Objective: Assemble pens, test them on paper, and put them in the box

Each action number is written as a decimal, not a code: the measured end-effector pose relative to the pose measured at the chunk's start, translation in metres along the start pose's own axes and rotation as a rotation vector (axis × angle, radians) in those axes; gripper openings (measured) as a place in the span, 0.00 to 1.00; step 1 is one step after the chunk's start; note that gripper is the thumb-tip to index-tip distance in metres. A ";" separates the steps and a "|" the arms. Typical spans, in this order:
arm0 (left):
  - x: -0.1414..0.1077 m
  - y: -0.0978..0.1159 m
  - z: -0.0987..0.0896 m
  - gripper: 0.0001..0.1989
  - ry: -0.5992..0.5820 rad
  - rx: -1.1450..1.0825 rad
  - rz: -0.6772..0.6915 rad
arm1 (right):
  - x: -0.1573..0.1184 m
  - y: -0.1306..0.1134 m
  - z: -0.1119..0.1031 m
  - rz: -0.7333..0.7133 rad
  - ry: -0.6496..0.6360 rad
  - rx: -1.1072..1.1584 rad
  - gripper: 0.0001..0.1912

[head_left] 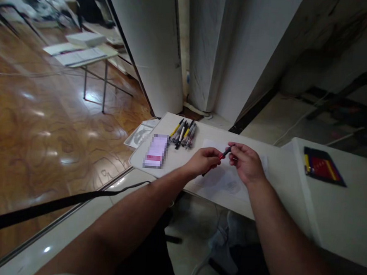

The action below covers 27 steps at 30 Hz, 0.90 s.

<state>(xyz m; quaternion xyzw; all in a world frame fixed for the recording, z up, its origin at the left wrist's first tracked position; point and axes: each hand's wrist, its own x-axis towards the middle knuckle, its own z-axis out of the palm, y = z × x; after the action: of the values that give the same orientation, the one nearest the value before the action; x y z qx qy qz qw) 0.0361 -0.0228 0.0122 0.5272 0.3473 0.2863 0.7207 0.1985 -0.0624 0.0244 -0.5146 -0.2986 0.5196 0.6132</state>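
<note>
Centrally: one red-and-black pen (222, 157), pinched in both left hand (204, 160) and right hand (246, 161), above paper (239, 183) on the surface (177, 157). Risk: a loose fingertip grip could drop it, marking the sheet or rolling off the edge.

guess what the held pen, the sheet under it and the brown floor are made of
Pen: probably plastic, given its smooth black-and-red barrel; metal possible.
Sheet: likely matte paper, white, flat and thin.
Brown floor: glossy wood or lookalike, swirling grain, bright reflections.
</note>
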 end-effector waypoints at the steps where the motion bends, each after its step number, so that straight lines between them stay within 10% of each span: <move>1: 0.000 -0.001 0.000 0.08 -0.012 -0.013 0.004 | 0.000 -0.001 0.000 0.002 -0.002 0.010 0.17; 27: 0.002 -0.003 0.002 0.11 0.025 0.121 0.091 | 0.005 0.006 0.003 -0.094 0.053 -0.125 0.13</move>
<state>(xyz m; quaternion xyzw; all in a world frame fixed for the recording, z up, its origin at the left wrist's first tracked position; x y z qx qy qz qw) 0.0387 -0.0233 0.0088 0.5815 0.3487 0.3038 0.6693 0.1952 -0.0576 0.0187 -0.5508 -0.3378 0.4568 0.6114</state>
